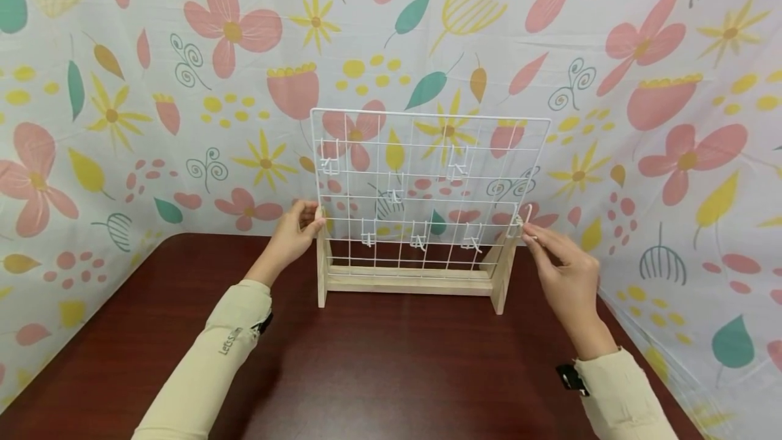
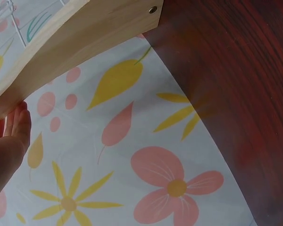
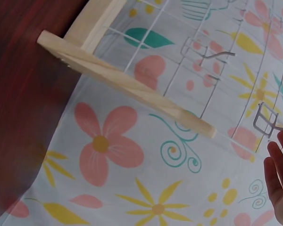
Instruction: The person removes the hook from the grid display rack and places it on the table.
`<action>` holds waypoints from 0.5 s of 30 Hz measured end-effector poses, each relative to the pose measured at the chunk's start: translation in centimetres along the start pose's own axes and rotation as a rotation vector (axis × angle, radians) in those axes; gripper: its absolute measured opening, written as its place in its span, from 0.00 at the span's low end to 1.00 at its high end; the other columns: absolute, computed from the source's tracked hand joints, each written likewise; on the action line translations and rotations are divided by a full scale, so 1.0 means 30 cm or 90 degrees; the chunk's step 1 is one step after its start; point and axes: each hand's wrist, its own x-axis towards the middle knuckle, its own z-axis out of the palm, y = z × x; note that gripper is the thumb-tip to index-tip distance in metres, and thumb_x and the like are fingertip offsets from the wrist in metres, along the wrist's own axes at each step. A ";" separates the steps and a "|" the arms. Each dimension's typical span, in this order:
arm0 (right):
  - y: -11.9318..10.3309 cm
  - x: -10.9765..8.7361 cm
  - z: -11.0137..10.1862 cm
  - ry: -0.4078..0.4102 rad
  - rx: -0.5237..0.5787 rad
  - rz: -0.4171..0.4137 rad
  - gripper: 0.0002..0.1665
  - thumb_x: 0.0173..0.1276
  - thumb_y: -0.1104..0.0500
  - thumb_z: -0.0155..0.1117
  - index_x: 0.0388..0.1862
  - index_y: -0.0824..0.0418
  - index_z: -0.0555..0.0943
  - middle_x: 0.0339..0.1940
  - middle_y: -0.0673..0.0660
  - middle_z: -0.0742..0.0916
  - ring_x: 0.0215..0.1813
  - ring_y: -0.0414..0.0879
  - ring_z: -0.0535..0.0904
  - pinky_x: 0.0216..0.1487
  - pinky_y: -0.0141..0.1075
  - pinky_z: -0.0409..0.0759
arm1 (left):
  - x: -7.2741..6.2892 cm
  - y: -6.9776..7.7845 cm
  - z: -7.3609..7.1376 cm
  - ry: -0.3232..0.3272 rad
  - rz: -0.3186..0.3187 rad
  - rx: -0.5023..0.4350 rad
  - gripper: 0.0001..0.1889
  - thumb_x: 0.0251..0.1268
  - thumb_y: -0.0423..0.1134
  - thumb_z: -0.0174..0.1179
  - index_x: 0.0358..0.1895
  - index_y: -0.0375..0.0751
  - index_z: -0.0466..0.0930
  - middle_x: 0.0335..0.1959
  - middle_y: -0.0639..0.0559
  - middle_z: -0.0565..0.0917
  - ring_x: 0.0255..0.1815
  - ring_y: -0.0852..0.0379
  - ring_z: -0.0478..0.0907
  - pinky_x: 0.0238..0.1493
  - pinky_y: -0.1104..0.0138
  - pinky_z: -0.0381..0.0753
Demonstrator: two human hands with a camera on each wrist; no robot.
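Note:
A white wire grid rack [image 1: 427,182] stands upright in a wooden stand [image 1: 409,284] on the table. Several white wire hooks hang on it, among them one hook [image 1: 457,167] at the upper right. My left hand [image 1: 293,233] grips the top of the stand's left upright [image 1: 322,257], and its fingers lie against the wood in the left wrist view. At the grid's right edge, my right hand [image 1: 565,270] pinches another hook [image 3: 266,120] between thumb and fingers. The fingertips partly hide that hook in the head view.
The stand rests on a dark red-brown table [image 1: 391,372]. A white sheet [image 1: 391,39] with pink, yellow and green floral print hangs behind the table and along its sides.

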 end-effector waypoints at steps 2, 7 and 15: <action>0.003 -0.009 -0.001 -0.006 -0.006 -0.009 0.19 0.48 0.79 0.72 0.40 0.67 0.88 0.38 0.61 0.89 0.48 0.26 0.79 0.51 0.17 0.73 | -0.002 0.000 -0.001 0.001 0.000 -0.001 0.18 0.71 0.30 0.54 0.58 0.23 0.66 0.51 0.28 0.76 0.55 0.37 0.74 0.59 0.52 0.75; 0.005 -0.028 -0.008 -0.027 -0.013 -0.028 0.22 0.46 0.79 0.72 0.41 0.65 0.88 0.39 0.60 0.89 0.46 0.30 0.80 0.51 0.17 0.72 | 0.000 0.000 0.000 0.000 0.001 0.003 0.18 0.71 0.30 0.54 0.58 0.23 0.66 0.51 0.29 0.76 0.55 0.38 0.74 0.58 0.52 0.75; 0.006 -0.046 -0.023 -0.055 0.002 -0.051 0.21 0.46 0.79 0.72 0.41 0.65 0.88 0.37 0.62 0.89 0.46 0.35 0.82 0.53 0.19 0.72 | 0.000 0.000 0.001 0.001 0.007 0.001 0.18 0.71 0.30 0.54 0.58 0.23 0.65 0.51 0.28 0.76 0.55 0.37 0.74 0.58 0.52 0.75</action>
